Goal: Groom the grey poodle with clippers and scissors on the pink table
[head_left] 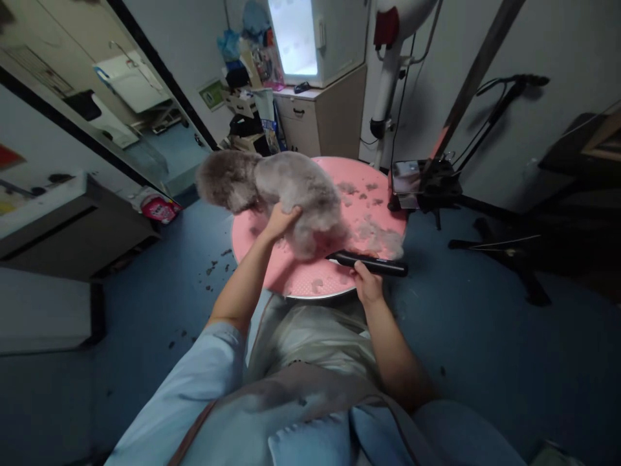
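Note:
A grey, curly-coated dog (303, 188) stands on a round pink grooming table (276, 275), its darker fluffy head toward the left. My left hand (284, 221) grips the dog low on its near side, thumb against the coat; the other fingers are hidden beneath the body. In my right hand (369, 283) is a black hair clipper (376, 264), lying nearly level. The clipper's tip points left and sits close to the dog's rear leg; whether it touches the fur I cannot tell. Clumps of cut fur (381, 236) lie on the tabletop to the dog's right.
Behind the table stand a drawer cabinet (323, 120) and a lit white box (294, 39). A phone (406, 176) rests by a dark stand at the table's right edge, with black tripod legs (514, 259) farther right. Fur bits dot the blue floor (194, 278).

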Tool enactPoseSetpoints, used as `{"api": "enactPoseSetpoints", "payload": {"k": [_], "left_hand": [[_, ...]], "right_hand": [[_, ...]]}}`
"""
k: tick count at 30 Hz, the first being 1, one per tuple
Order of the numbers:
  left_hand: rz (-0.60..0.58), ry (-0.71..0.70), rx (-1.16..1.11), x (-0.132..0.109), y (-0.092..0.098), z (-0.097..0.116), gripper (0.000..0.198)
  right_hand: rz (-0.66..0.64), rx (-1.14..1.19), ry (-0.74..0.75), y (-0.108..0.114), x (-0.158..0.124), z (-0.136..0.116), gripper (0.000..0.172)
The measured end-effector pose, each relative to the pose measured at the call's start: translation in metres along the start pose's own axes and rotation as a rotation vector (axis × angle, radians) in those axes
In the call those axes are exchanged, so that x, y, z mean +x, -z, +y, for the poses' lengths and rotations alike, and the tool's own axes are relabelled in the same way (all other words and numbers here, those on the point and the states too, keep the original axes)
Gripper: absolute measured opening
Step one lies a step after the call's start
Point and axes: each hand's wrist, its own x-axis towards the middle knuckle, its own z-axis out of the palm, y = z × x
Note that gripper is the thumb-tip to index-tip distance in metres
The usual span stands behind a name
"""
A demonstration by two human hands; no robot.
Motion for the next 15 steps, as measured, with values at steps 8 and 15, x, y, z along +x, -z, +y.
{"api": "enactPoseSetpoints", "payload": {"k": [8, 15], "left_hand": [[-0.180, 0.265, -0.240, 0.004, -0.018, -0.016, 0.069], [-0.108, 0.415, -0.388, 0.006, -0.024, -0.015, 0.061]], "right_hand": [[0.104, 0.300, 0.023, -0.012, 0.017, -0.018, 0.044], [0.052, 0.336, -0.022, -0.014, 0.022, -0.028, 0.045]]}}
